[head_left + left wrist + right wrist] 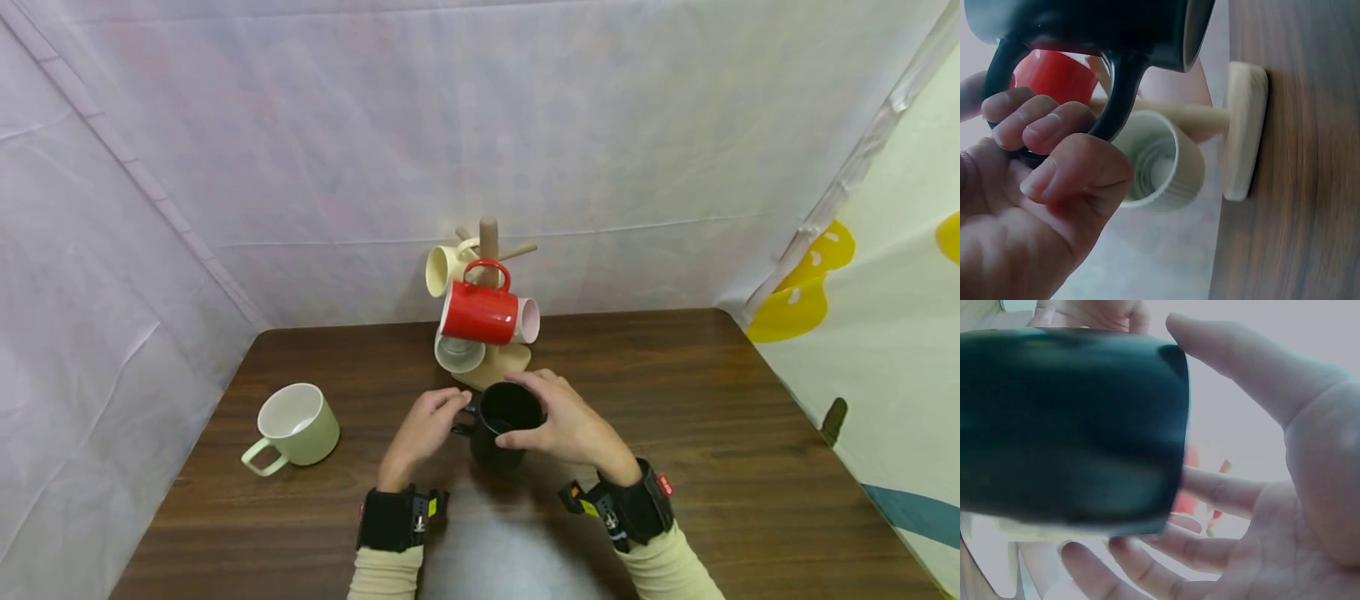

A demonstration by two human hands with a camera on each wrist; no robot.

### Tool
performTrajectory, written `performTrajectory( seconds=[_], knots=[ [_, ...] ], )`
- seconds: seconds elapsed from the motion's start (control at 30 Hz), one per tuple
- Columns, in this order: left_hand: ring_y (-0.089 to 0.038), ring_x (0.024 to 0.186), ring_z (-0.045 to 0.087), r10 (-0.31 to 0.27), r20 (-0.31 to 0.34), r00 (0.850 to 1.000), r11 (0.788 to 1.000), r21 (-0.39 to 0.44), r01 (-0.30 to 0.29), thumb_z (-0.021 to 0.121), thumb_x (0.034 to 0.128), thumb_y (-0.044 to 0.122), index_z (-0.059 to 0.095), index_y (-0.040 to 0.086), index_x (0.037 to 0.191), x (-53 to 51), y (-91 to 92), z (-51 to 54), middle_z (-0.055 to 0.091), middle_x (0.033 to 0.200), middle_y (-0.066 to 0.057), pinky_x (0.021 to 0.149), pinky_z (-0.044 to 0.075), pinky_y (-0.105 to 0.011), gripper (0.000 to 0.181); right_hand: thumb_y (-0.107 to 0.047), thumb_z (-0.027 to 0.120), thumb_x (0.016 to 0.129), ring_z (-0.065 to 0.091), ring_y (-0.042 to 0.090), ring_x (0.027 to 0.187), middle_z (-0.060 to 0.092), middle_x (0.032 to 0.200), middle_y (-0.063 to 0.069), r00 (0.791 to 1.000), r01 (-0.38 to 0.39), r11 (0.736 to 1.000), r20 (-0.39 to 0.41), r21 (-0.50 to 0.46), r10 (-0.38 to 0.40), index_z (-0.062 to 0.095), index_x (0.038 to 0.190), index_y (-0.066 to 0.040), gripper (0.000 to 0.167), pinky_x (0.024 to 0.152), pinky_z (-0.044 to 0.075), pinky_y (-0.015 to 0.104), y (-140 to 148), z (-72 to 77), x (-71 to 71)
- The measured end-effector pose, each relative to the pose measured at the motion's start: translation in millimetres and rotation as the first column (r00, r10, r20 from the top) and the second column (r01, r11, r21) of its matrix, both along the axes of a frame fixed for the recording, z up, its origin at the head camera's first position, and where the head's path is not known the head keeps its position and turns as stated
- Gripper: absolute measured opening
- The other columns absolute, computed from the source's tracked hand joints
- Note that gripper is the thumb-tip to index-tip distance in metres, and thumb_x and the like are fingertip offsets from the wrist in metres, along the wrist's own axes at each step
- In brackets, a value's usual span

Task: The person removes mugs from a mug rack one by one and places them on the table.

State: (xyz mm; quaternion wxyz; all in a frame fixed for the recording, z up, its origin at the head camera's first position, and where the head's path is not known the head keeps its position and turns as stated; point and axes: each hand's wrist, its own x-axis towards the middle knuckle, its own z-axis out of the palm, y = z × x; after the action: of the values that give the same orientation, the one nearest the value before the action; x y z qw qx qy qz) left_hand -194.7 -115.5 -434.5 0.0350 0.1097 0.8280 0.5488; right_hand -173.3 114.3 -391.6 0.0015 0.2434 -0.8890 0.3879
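- At the left, a pale green mug (pixel 300 427) is standing upright on the table (pixel 750 417), its handle pointing toward the person.
- The left hand (pixel 422 429) is gripping the black mug (pixel 504 454) by its handle, fingers curling through the loop.
- Behind, a wooden mug tree (pixel 488 240) is holding a cream mug (pixel 442 271), a ribbed white cup (pixel 460 357), a red mug (pixel 480 312) and a pale pink mug (pixel 528 321).
- The black mug is sitting between both hands, in front of the tree's base, opening upward.
- The right hand (pixel 573 421) is grasping it near the rim, thumb and fingers spanning opposite sides.
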Motion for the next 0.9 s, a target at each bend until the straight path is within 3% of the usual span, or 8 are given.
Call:
performTrajectory(
  seconds=[0.23, 0.53, 0.67, 0.9],
  knots=[
    [-0.012, 0.064, 0.046, 0.043, 0.062, 0.997, 0.996, 0.071, -0.047, 0.052, 0.1013, 0.021, 0.054, -0.004, 0.075, -2.7, -14.6, -3.0, 0.043, 0.066, 0.003, 0.063, 0.037, -0.025, 0.037, -0.028, 0.087, 0.076, 0.055, 0.027, 0.105, 0.058, 0.122, 0.007, 1.000, -0.010, 0.993, -0.030, -0.115, 0.007, 0.056, 0.137, -0.011, 0.070, 0.080, 0.056, 0.037, 3.8, -1.3, -3.0],
    [-0.012, 0.059, 0.040, 0.097, 0.116, 0.989, 0.976, 0.184, -0.117, 0.051, 0.1006, 0.018, 0.049, 0.002, 0.068, -4.6, -31.5, -4.9, 0.040, 0.064, 0.002, 0.058, 0.035, -0.023, 0.036, -0.029, 0.083, 0.081, 0.052, 0.029, 0.106, 0.056, 0.124, 0.009, 0.999, -0.034, 0.991, -0.029, -0.126, 0.031, 0.056, 0.137, -0.010, 0.064, 0.082, 0.055, 0.045, 6.5, -2.4, -4.4],
    [-0.013, 0.060, 0.044, 0.120, 0.157, 0.980, 0.964, 0.218, -0.153, 0.051, 0.0998, 0.018, 0.053, 0.002, 0.071, -5.9, -38.8, -6.8, 0.044, 0.064, 0.001, 0.057, 0.038, -0.024, 0.032, -0.028, 0.082, 0.083, 0.052, 0.026, 0.106, 0.056, 0.124, 0.009, 0.999, -0.044, 0.991, -0.025, -0.129, 0.041, 0.056, 0.137, -0.010, 0.062, 0.082, 0.056, 0.040, 6.7, -2.9, -4.5],
    [-0.011, 0.057, 0.040, 0.183, 0.213, 0.960, 0.944, 0.235, -0.232, 0.051, 0.1000, 0.016, 0.050, 0.006, 0.069, -7.8, -53.9, -14.1, 0.040, 0.063, 0.003, 0.056, 0.039, -0.025, 0.033, -0.026, 0.081, 0.083, 0.053, 0.026, 0.106, 0.056, 0.123, 0.010, 0.998, -0.058, 0.992, -0.010, -0.112, 0.057, 0.058, 0.134, -0.009, 0.058, 0.082, 0.054, 0.030, 6.2, -1.8, -4.3]
  ],
)
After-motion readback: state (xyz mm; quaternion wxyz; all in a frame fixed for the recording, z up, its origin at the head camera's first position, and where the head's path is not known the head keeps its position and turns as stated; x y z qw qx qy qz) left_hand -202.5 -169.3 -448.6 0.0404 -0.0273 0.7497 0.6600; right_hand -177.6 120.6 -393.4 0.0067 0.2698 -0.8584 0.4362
